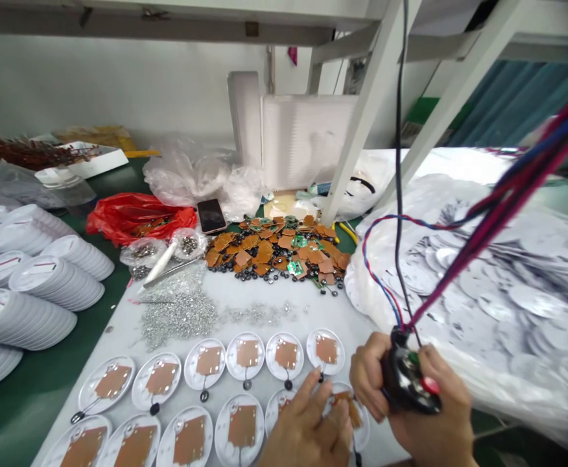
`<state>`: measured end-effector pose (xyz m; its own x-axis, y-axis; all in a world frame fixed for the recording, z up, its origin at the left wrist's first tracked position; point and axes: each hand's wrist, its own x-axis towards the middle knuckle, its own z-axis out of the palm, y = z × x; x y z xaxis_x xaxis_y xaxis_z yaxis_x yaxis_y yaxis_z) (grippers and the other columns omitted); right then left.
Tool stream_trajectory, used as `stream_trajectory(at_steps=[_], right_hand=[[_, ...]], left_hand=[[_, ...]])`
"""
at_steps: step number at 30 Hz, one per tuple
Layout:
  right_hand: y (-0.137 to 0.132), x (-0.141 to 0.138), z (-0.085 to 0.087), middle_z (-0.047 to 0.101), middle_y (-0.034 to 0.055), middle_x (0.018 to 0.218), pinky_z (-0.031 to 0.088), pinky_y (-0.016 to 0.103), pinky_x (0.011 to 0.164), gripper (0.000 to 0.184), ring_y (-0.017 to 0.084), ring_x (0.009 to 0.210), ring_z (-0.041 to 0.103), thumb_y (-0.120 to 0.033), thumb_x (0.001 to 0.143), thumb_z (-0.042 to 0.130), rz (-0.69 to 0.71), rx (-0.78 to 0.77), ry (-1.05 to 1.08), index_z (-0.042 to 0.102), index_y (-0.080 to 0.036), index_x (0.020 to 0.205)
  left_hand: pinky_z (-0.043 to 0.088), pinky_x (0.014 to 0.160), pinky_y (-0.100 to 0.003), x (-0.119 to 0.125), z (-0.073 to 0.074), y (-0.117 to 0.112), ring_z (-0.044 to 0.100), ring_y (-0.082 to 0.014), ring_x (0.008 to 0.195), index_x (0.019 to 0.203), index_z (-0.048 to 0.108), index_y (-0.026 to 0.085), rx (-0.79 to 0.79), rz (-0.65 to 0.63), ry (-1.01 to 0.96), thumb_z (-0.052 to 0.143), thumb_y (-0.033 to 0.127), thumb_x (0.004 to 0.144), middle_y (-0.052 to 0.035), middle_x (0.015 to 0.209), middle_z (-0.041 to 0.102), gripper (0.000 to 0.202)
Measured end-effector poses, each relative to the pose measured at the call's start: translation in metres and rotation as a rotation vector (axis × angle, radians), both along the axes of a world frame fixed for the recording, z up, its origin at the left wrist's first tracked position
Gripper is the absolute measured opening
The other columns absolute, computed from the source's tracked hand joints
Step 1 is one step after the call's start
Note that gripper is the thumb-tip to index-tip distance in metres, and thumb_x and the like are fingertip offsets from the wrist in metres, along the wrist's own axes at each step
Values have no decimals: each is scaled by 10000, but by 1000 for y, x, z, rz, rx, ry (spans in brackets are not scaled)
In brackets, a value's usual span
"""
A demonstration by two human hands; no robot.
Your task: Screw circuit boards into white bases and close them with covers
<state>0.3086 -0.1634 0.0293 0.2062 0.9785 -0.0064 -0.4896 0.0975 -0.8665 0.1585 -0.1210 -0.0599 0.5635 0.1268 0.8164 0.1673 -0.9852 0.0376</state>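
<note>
My right hand (425,408) is wrapped round a black electric screwdriver (408,383) with a red and a green button, its red, blue and black cables (498,207) running up to the right. My left hand (308,425) rests with fingers stretched on a white round disc (347,408) that carries a brown circuit board. Two rows of the same white discs with brown boards (248,355) lie in front of me on the white mat.
A heap of small silver screws (177,311) lies left of centre. Behind it sit a pile of brown circuit boards (279,250), a phone (211,215) and a red bag (133,217). Stacks of white discs (35,285) fill the left; a large bag of discs (508,292) fills the right.
</note>
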Motion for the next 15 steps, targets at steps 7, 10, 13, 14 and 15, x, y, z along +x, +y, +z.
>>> stream_trajectory(at_steps=[7,10,13,14,15], right_hand=[[2,-1,9,492,1,514,369,292,490,590,140,465,406,-732,897,421,138,-39,-76,632,-209,726],[14,-2,34,528,15,536,419,294,508,559,155,499,471,-719,871,468,37,84,-63,664,-213,735],[45,-6,46,502,3,496,426,284,489,547,146,469,480,-687,868,480,-282,191,-56,643,-211,654],[58,-7,44,494,-5,480,418,283,476,541,144,452,472,-693,851,502,-363,214,-75,633,-214,637],[71,-9,39,500,-8,478,410,282,465,532,144,441,470,-695,842,515,-436,222,-94,623,-218,632]], left_hand=[[306,1255,-441,2,-14,4,694,-160,966,826,681,201,17,-24,-33,600,152,970,32,894,720,172],[340,1240,-461,6,-24,3,700,-163,915,820,694,194,52,21,-97,652,141,933,47,881,712,131],[411,1193,-477,8,-37,-1,713,-166,909,830,693,207,82,43,-97,694,156,909,54,861,720,94],[451,1162,-466,9,-42,-3,718,-167,908,830,692,212,67,55,-88,688,176,917,48,857,730,95],[498,1117,-443,9,-47,-5,725,-172,902,835,694,216,40,72,-75,676,202,928,33,862,742,95]])
